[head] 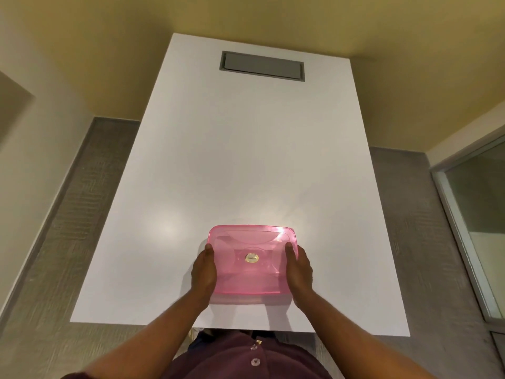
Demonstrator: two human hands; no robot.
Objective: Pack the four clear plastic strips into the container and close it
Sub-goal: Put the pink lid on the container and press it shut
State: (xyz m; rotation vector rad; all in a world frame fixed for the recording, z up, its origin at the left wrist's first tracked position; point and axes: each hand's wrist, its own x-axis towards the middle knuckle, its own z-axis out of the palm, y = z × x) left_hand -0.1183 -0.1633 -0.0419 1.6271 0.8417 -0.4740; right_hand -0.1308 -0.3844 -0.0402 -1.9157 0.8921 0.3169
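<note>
A rectangular container with a translucent pink lid (251, 243) sits on the white table (246, 160) near its front edge. The lid lies flat over the container, and a small gold sticker (251, 258) marks its middle. My left hand (203, 269) grips the container's left side, thumb resting on the lid. My right hand (299, 266) grips the right side the same way. No clear plastic strips show on the table; whether any lie inside I cannot tell through the pink lid.
A grey rectangular hatch (261, 66) is set into the far end of the table. Grey carpet lies on both sides, and a glass panel (475, 228) stands at the right. The table's front edge runs just below the container.
</note>
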